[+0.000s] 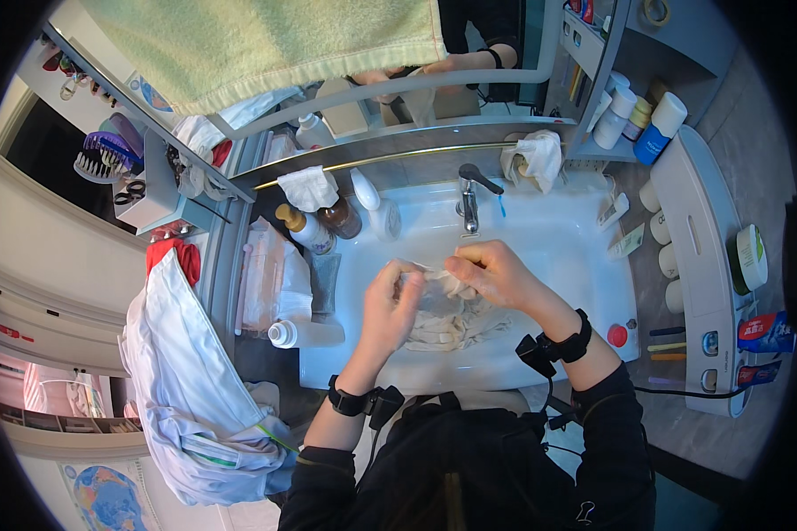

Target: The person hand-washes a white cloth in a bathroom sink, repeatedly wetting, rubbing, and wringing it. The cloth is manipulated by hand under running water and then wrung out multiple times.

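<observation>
A wet, cream-coloured cloth (448, 328) lies bunched in the white washbasin (584, 265), and part of it is lifted between my hands. My left hand (395, 302) pinches the raised cloth between thumb and fingers at the basin's middle. Close beside it on the right, my right hand (495, 272) grips the same cloth, its thumb against the curled fingers. The piece between them is stretched thin over the rest of the heap. Just beyond my hands stands the chrome faucet (469, 206) with a dark lever. My fingers hide some of the cloth's edge.
Pump and spray bottles (380, 209) stand at the basin's back left, and a white bottle (305, 334) lies on its left rim. A red round cap (617, 336) and two tubes (626, 241) are on the right. White clothing (186, 385) hangs left; a towel (272, 46) hangs above.
</observation>
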The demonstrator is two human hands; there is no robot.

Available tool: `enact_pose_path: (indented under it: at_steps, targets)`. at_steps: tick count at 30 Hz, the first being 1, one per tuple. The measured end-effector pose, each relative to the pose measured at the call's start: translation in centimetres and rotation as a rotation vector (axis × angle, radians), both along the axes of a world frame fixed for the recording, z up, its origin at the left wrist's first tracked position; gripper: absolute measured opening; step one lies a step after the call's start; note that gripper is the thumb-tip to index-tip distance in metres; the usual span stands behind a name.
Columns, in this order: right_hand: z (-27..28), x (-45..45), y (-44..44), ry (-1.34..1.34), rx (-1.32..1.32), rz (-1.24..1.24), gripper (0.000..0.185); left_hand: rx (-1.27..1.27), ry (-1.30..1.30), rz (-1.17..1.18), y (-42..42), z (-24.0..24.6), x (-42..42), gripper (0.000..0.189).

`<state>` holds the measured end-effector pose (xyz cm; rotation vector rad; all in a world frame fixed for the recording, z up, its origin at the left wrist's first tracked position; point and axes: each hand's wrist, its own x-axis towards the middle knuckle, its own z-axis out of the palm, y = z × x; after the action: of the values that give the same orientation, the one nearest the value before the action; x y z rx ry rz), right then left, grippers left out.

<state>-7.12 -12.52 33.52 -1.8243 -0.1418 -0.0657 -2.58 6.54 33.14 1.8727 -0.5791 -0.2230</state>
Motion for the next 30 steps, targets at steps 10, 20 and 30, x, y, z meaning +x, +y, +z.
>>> enact_pose_path:
  at_steps: [10, 20, 30]
  targets:
    - [0.0, -0.5, -0.1, -0.415, -0.295, 0.057, 0.029, 0.031, -0.391, -0.229, 1.4, 1.6, 1.3, 0.017]
    - [0.6, 0.2, 0.1, -0.015, -0.043, -0.013, 0.028, -0.185, -0.078, 0.114, 0.6, -2.4, 1.5, 0.028]
    - [-4.8, 2.1, 5.6, -0.341, -0.383, -0.437, 0.026, -0.635, 0.880, 0.324, -4.8, -6.2, 0.4, 0.034]
